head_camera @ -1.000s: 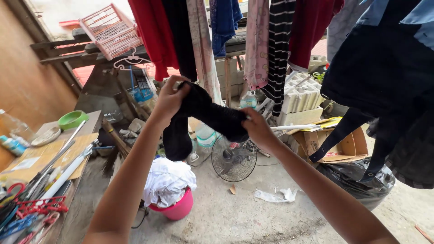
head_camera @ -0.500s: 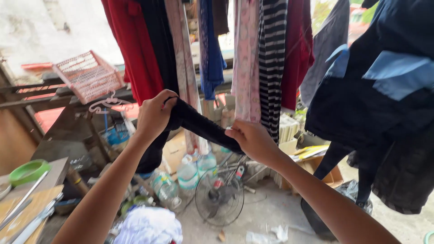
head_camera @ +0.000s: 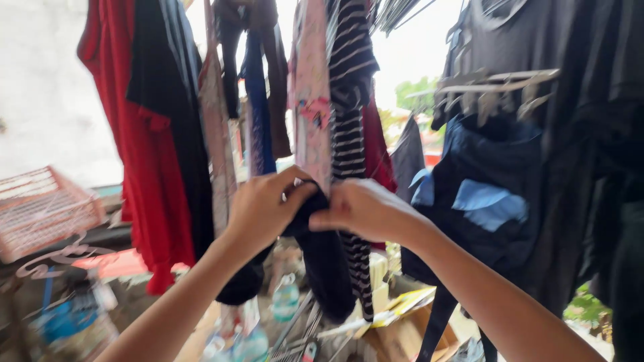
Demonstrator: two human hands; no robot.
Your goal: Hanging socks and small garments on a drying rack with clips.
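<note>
While both my hands are raised in front of the hanging laundry, they close together on one dark garment (head_camera: 325,268). My left hand (head_camera: 265,208) has its fingers curled over the top of the black cloth, thumb side toward the middle, and my right hand (head_camera: 365,209) pinches the same bunched edge just beside it, so the two hands nearly touch. The black garment droops from that grip in two folds: one hangs straight down below my right hand, the other falls behind my left forearm. I cannot tell what kind of clothing it is, since it is bunched and partly blurred.

Behind my hands, clothes hang in a row. A red garment (head_camera: 137,154) is on the left with a black one (head_camera: 171,114) in front of it, then a blue piece (head_camera: 258,114), a pink patterned one (head_camera: 310,87) and a black-and-white striped garment (head_camera: 349,121) that runs down right behind my right hand. To the right hangs a dark shirt with light blue patches (head_camera: 483,194), under a cluster of pale plastic hangers (head_camera: 496,87).

Low on the left sits a pink plastic basket (head_camera: 43,211) with a pink hanger (head_camera: 57,258) beneath it. Below my arms, plastic bottles (head_camera: 285,298) and a cardboard box (head_camera: 402,335) lie in a blurred clutter.
</note>
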